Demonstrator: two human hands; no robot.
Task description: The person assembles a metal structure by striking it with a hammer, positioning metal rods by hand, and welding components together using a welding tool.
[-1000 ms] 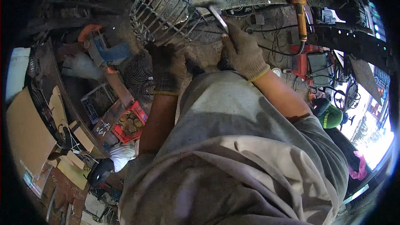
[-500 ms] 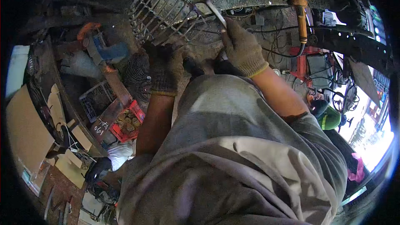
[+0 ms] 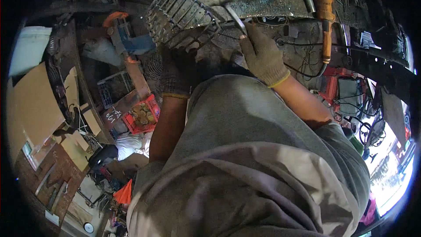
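A cage-like basket of welded metal bars (image 3: 169, 28) is tilted in front of me, at the near side of a dark metal worktop (image 3: 263, 0). My left hand (image 3: 177, 72), in a dark knit glove, is closed at the basket's near lower edge and grips it; its fingers are partly lost in shadow. My right hand (image 3: 264, 57), gloved too, is wrapped round the handle of a hammer (image 3: 235, 16). The hammer's head lies just beside the basket's upper right rim; whether they touch I cannot tell.
An orange-bodied power tool (image 3: 324, 0) with a cable hangs over the worktop's right side. To the left are a blue clamp-like tool (image 3: 136, 44), a red plastic crate (image 3: 152, 104) of round pieces and cardboard (image 3: 35, 105). Red equipment (image 3: 333, 81) and cables stand at the right.
My view has shifted, so most of the scene sits a little further right. The hammer and the basket stay close together, both still held.
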